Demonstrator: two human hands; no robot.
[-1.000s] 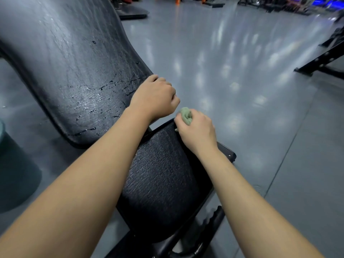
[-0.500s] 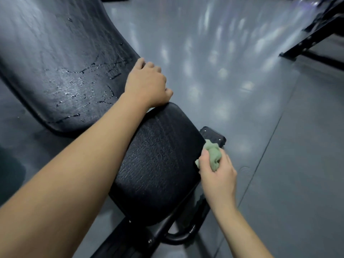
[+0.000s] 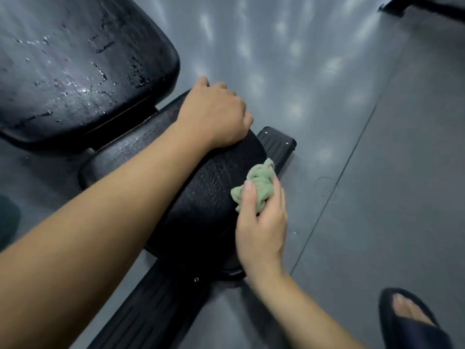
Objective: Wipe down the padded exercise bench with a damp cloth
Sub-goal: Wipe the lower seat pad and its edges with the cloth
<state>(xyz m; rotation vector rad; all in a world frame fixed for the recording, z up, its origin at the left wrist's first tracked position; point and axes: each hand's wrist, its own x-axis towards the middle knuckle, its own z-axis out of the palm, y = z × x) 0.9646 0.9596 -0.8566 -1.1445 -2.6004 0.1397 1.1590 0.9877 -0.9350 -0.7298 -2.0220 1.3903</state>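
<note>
Floor (image 3: 377, 172): grey and shiny, with pale light reflections; it fills the right half and the top of the frame.
Back pad (image 3: 75, 71): black and padded, in the upper left of the frame; many water drops and wet streaks lie on its surface.
Seat pad (image 3: 201, 197): black with a grained skin, in the centre of the frame, just below the back pad with a narrow gap between them.
Frame rail (image 3: 151, 311): a black ribbed bar that comes out from under the seat pad toward the bottom centre.
End cap (image 3: 276, 144): a black ribbed piece with small screws, which sticks out past the right edge of the seat pad.
Left hand (image 3: 214, 117): it rests on the upper right edge of the seat pad and the fingers curl over this edge; the forearm crosses the frame from the lower left.
Right hand (image 3: 261, 230): at the right edge of the seat pad, below the left hand and apart from it; thumb and fingers hold the cloth tightly.
Cloth (image 3: 261, 187): pale green and crumpled into a ball, pressed against the right side of the seat pad, just below the end cap.
Sandal (image 3: 412, 323): dark, on a bare foot, in the lower right corner.
</note>
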